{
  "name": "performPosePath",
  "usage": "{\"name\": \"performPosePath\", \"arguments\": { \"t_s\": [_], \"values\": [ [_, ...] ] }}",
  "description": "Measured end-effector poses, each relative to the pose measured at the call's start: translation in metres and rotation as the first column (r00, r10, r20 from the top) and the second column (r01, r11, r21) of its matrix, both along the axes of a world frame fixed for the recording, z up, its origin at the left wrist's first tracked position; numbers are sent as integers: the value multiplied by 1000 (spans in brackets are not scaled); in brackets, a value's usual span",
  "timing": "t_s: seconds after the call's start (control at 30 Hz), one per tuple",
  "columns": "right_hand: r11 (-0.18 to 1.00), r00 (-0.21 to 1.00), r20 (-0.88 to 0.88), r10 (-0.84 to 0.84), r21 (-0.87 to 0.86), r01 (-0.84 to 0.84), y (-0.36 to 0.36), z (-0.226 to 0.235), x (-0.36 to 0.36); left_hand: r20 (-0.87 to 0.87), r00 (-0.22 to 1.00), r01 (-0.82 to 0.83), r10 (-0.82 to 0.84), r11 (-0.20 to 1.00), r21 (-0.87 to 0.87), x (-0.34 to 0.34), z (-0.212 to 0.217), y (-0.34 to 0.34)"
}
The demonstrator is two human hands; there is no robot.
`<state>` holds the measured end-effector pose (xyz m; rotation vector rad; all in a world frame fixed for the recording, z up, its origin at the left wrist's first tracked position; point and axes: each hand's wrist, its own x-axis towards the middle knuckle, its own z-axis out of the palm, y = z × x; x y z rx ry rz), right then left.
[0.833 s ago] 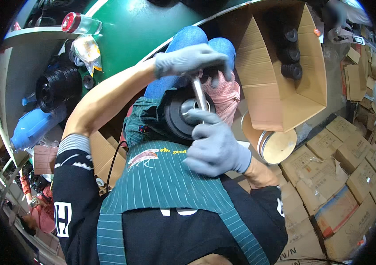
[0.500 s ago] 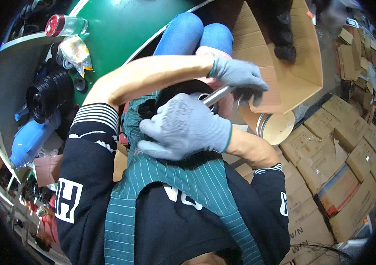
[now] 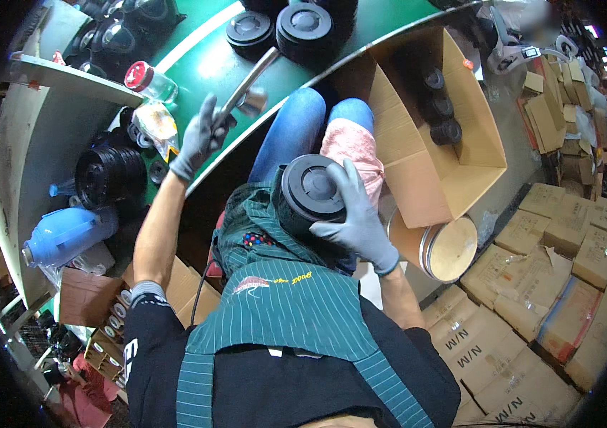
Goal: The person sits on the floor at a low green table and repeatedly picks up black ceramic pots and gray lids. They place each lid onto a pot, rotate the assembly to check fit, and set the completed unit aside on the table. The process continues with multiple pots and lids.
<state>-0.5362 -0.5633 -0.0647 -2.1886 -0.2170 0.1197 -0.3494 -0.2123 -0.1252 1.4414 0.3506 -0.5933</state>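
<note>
I sit with a green striped apron over my lap. My left hand (image 3: 200, 143), in a grey glove, is raised over the edge of the green table (image 3: 196, 64) and grips a metal hammer-like tool (image 3: 250, 85) that points up and right. My right hand (image 3: 355, 217), also gloved, wraps around a black round cylindrical part (image 3: 309, 189) resting on my lap, its flat ribbed face turned toward me. A pink cloth (image 3: 350, 146) lies over my right knee just behind the part.
An open cardboard box (image 3: 407, 164) holding several black parts stands at my right. More black round parts (image 3: 296, 21) sit on the table. A round cardboard drum (image 3: 449, 250), stacked cartons (image 3: 531, 321), a blue bottle (image 3: 68, 235) and a left shelf (image 3: 29, 150) surround me.
My left hand has lifted the tool away from the part on my lap, up and left to the table edge. My right hand has shifted to hold the part's side.
</note>
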Motion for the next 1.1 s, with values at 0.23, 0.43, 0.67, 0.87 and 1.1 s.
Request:
{"name": "performPosePath", "arguments": {
  "t_s": [0.23,0.43,0.67,0.87,1.1],
  "values": [
    [1000,994,112,-19,26,16,12,4,9,336,927,-301,166,864,404,-18,-90,16],
    [731,847,143,-512,590,343,0,34,58,674,661,-476,-329,511,716,-36,-31,-3],
    [553,962,-263,-78,791,262,27,-34,153,942,303,-334,-142,910,245,-63,-5,-18],
    [323,879,-378,292,903,282,89,-3,220,851,163,-707,-500,542,454,60,110,10],
    [425,704,-510,495,848,316,52,-48,161,776,407,-804,-481,215,555,362,67,42]
  ]
}}
